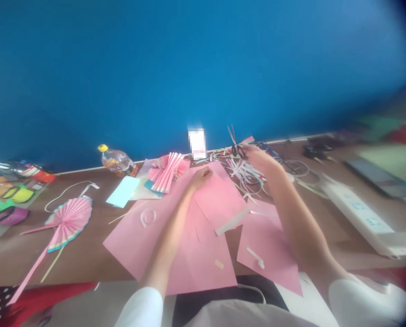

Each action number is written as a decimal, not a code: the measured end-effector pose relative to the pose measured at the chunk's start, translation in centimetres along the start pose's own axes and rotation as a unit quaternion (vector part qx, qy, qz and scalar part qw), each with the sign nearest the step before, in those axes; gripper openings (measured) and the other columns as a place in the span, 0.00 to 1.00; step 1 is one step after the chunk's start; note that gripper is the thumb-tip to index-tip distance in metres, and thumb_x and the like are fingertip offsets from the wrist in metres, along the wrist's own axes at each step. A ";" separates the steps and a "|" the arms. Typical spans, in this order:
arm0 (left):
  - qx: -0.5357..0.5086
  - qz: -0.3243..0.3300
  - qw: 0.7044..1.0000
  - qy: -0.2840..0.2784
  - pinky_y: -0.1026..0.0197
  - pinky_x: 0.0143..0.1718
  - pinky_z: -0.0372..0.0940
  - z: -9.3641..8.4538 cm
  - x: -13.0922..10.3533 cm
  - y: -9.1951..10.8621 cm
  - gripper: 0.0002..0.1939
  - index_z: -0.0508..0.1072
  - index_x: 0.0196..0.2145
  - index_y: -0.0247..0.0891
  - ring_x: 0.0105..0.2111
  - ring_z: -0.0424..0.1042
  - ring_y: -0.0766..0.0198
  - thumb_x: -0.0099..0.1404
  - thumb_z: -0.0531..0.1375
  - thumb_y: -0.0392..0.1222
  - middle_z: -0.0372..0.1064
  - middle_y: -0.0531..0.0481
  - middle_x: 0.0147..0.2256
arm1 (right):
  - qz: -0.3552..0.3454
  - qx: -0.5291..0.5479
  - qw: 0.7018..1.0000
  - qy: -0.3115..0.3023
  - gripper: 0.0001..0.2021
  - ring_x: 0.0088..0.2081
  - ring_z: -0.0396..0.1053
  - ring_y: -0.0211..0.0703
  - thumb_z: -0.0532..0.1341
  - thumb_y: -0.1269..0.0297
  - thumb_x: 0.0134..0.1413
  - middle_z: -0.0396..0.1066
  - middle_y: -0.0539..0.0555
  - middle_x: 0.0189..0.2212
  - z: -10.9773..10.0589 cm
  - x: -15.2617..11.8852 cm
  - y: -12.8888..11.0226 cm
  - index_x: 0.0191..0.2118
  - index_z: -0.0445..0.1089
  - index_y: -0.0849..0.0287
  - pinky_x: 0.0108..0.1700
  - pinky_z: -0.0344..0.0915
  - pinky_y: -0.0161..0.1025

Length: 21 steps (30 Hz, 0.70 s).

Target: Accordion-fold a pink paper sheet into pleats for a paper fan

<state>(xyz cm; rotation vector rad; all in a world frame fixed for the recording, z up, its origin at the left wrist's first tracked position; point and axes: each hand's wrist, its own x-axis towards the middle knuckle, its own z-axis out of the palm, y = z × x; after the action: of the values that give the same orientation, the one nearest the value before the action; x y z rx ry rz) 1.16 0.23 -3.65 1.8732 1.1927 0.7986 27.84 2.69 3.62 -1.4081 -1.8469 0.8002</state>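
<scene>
My right hand (256, 156) reaches to the far side of the desk and holds a pair of scissors (238, 151) with dark handles, its blades pointing up and apart. A small pink strip (248, 140) shows beside them. My left hand (201, 178) lies on pink paper sheets (219, 195) with its fingers curled in; whatever they may hold is hidden. A strip of tape or pale paper (232, 222) runs along one sheet's near edge. Behind my left hand stands a pleated pink paper fan (167, 172). White paper scraps (240, 170) are heaped below my right hand.
A finished-looking pink fan (69, 220) with ribbons lies left. A yellow-capped bottle (118, 161) leans near the blue wall (203, 68), with light blue paper (123, 190) before it. A white power strip (363, 213) and a dark flat device (376, 177) lie right.
</scene>
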 end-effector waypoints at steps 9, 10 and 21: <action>-0.004 0.008 1.000 0.003 0.64 0.29 0.54 0.1 0.0 -0.2 0.14 0.63 0.28 0.37 0.26 0.59 0.69 0.66 0.52 0.50 0.58 0.55 0.25 | 0.038 0.091 0.993 0.059 0.10 0.46 0.69 0.50 0.53 0.62 0.55 0.73 0.58 0.41 0.9 0.5 0.3 0.40 0.68 0.56 0.51 0.64 0.46; -0.014 0.005 1.000 0.002 0.64 0.29 0.54 0.1 0.0 -0.3 0.14 0.64 0.28 0.37 0.26 0.59 0.69 0.65 0.53 0.50 0.58 0.55 0.25 | 0.028 0.116 0.992 0.045 0.10 0.44 0.69 0.48 0.53 0.61 0.56 0.73 0.57 0.40 1.1 0.4 0.0 0.41 0.67 0.55 0.50 0.65 0.45; -0.090 0.012 0.995 0.034 0.63 0.37 0.60 -0.3 0.6 -1.0 0.15 0.69 0.36 0.35 0.33 0.64 0.66 0.65 0.55 0.51 0.66 0.51 0.32 | -0.022 0.179 0.983 -0.017 0.12 0.38 0.70 0.43 0.56 0.53 0.57 0.73 0.53 0.37 2.5 -0.5 -1.0 0.43 0.60 0.54 0.41 0.67 0.39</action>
<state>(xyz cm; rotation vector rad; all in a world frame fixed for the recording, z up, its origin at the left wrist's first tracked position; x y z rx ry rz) 0.72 1.14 -4.32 1.7277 1.1022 0.9569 25.39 1.84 2.92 -1.1266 -1.6502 1.0773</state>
